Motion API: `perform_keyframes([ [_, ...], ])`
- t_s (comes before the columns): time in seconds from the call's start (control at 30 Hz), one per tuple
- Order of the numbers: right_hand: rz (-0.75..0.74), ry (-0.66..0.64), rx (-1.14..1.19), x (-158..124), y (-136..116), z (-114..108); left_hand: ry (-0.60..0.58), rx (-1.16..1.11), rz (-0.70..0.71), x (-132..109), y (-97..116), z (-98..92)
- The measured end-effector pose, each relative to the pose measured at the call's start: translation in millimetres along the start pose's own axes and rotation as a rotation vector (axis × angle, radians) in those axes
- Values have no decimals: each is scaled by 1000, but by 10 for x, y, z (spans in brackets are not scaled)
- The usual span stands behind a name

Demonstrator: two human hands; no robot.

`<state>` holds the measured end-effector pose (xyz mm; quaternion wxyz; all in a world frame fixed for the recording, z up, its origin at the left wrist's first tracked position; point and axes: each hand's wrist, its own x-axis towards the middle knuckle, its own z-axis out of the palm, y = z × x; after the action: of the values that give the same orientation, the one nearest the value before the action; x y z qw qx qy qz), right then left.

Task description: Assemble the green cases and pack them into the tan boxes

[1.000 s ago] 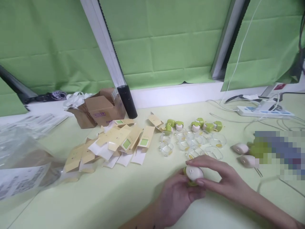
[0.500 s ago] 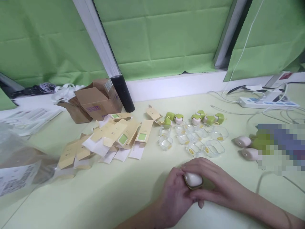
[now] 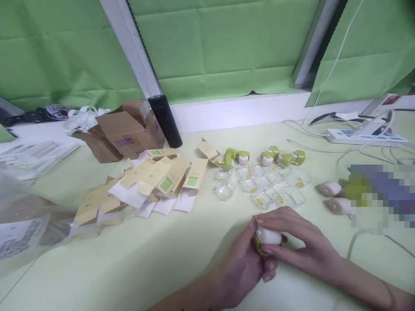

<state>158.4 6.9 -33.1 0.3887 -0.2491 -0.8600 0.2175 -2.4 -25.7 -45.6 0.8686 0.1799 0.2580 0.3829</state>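
The small round white plastic piece with a green rim (image 3: pixel 268 237) is lifted just above the pale green desk (image 3: pixel 162 259), near its front edge, tipped sideways.

Cardboard box (image 3: pixel 125 134) at nine o'clock, black cylinder (image 3: pixel 164 121) at ten; card sleeves (image 3: pixel 155 181) at eight; clear shells (image 3: pixel 262 186) at four; power strip (image 3: pixel 363 137) at three.

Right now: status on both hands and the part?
Left hand and right hand both closed on one white-and-green part, near side of the table. Clear plastic shells lie just beyond the hands, not touched.
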Motion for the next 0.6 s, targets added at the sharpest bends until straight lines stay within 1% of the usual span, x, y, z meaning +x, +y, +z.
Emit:
perform_keyframes([
  [0.13, 153, 59, 95, -59, -15, 22, -49, -69, -22, -47, 54, 36],
  [0.23, 213, 98, 187, -76, -21, 38, -76, -92, -42, -63, 77, 49],
  [0.3, 176, 97, 204, -61, -21, 48, -85, -87, -53, -57, 71, 42],
  [0.43, 41, 55, 142, 7, -36, 70, -97, -67, -44, -33, 52, 38],
  [0.6, 23, -11, 34, 89, -112, 98, -57, -109, -49, -36, 82, 98],
])
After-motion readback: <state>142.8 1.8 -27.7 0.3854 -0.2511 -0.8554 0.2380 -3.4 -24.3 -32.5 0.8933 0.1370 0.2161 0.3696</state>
